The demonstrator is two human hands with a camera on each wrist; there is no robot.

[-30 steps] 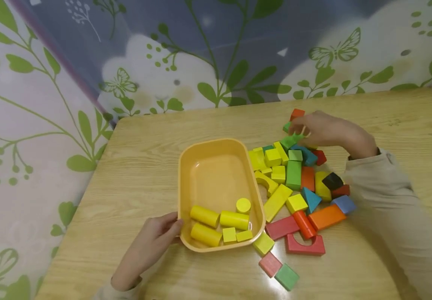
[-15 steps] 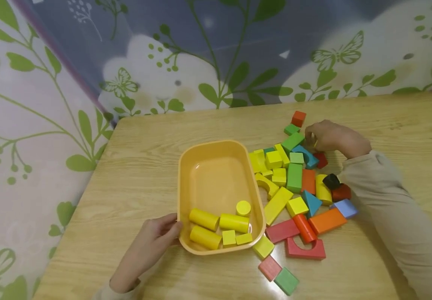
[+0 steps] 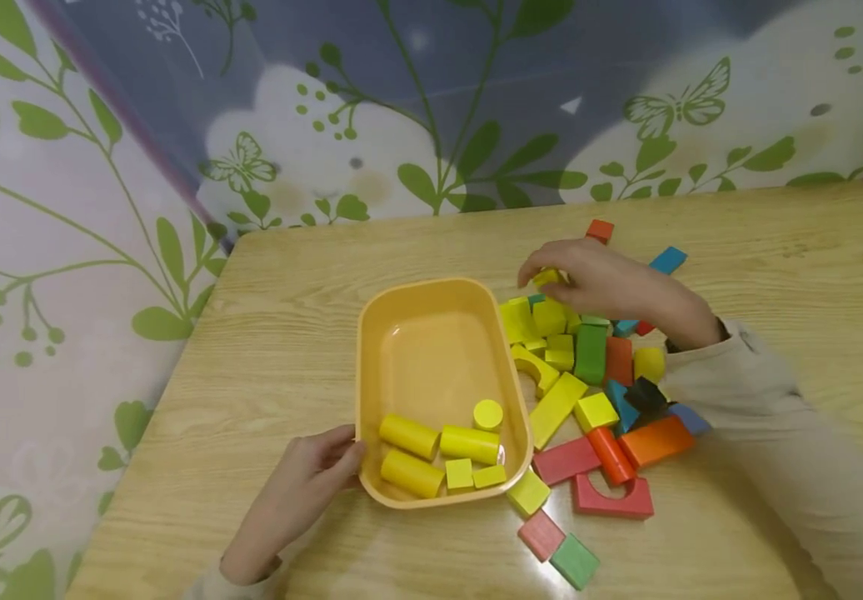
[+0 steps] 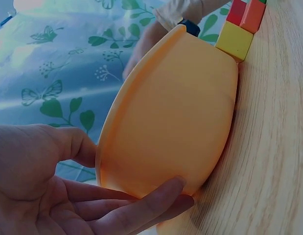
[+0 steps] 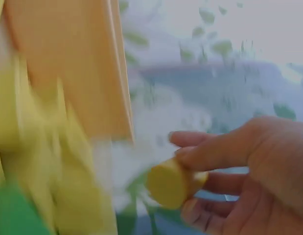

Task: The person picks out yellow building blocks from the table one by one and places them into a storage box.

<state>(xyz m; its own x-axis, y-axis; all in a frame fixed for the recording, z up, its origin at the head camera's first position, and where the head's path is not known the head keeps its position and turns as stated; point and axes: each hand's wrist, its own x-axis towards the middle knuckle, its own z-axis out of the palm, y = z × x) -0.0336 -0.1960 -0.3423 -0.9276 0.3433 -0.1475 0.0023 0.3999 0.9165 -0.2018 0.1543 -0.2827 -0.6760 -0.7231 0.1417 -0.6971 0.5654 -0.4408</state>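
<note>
One yellow blk (image 5: pixel 166 186), prob. cylinder (blurry), pinched by R hand (image 3: pixel 602 277), fingers curled; L hand (image 3: pixel 302 479) grips tray (image 3: pixel 439 350) side.

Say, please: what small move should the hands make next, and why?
Probably, the right hand should bring its yellow block over the tray and lower it in, because the blocks inside are all yellow and the left hand holds the tray's edge.

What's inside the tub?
The tub has three long cylinders, one round-topped block and two small blocks, all yellow. I can't see anything under them; they cover it.
</note>
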